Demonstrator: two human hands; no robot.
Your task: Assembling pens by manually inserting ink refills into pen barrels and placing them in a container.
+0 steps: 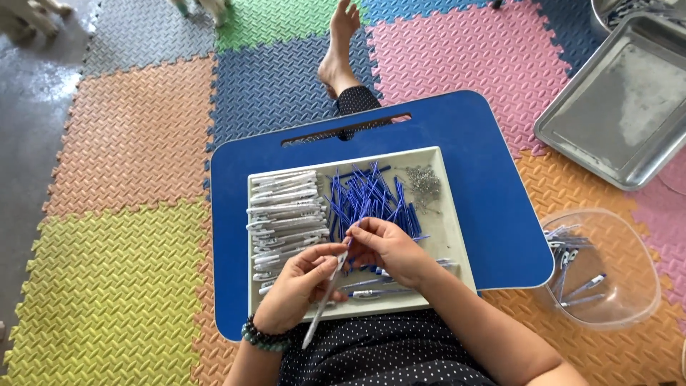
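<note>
Blue lap desk [493, 214] carries a cream tray [449, 236] of white pen barrels [286, 214], blue refills [368, 196], small springs [424, 180]. Left hand [296, 289] pinches a pen barrel [323, 304] mid-length; right hand [389, 250] fingertips closed at its top end. Looks light, stiff, slick plastic; grip mid-shaft

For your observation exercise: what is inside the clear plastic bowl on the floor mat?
The clear bowl holds a few finished pens, white with blue parts. Nothing covers them, though the frame edge crops the bowl's far right.
</note>
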